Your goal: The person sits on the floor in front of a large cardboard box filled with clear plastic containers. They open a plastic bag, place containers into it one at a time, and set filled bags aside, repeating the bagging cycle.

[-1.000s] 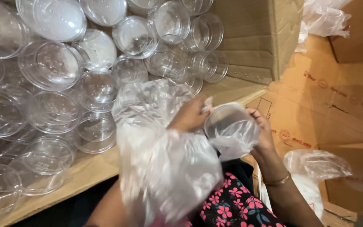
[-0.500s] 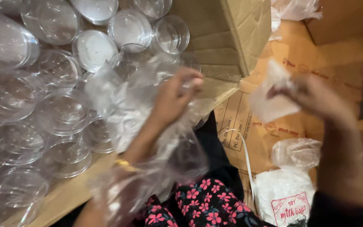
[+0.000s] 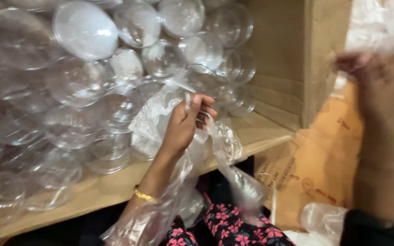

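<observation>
Pinching a crinkled clear plastic bag (image 3: 178, 150) open beside stacked clear round plastic containers (image 3: 115, 68), the left hand (image 3: 185, 123) is clamping its rim, while at three o'clock the blurred right hand (image 3: 370, 82) is lifting, grip unclear.

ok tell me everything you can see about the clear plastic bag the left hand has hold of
The clear plastic bag is thin, crinkled, see-through film. The left hand pinches its upper part with the fingers curled shut. From there it droops down over the edge of the wooden shelf and along the forearm towards a floral-print lap. It looks limp. Behind it lie stacked clear plastic containers. The blurred right hand is apart from it.
</observation>
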`<state>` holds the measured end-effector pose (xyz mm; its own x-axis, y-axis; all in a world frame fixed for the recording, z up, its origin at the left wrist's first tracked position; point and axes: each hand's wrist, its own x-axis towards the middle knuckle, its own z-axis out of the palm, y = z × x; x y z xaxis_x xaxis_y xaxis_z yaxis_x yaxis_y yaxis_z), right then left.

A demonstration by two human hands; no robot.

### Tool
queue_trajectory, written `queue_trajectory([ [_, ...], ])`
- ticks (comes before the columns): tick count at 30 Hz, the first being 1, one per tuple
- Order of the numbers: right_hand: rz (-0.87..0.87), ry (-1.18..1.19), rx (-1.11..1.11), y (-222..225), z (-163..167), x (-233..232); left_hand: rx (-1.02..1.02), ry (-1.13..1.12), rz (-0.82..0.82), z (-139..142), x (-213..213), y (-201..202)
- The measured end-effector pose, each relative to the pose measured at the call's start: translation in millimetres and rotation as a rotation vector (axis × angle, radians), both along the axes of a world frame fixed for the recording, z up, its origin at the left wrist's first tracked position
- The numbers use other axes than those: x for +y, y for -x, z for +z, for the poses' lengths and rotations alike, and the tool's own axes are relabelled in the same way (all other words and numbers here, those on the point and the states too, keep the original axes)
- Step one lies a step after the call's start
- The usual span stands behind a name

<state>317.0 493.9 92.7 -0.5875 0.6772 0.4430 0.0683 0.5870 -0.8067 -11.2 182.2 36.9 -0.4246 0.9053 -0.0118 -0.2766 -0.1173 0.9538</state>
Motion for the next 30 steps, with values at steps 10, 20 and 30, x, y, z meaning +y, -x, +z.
queue_trajectory([
  [10, 0.605, 0.36, -0.062, 190.0, -39.3, -215.8, -0.087, -0.194, -0.016, -26.8, -19.2, 28.3],
  [20, 0.111, 0.261, -0.086, 200.4, -80.7, -239.7, -0.116, -0.128, 0.109, -61.8, -38.8, 45.9],
  [30, 0.271, 0.603, 0.014, 197.6, -62.5, -209.6, -0.028, -0.191, 0.001, -68.5, -44.5, 71.9],
])
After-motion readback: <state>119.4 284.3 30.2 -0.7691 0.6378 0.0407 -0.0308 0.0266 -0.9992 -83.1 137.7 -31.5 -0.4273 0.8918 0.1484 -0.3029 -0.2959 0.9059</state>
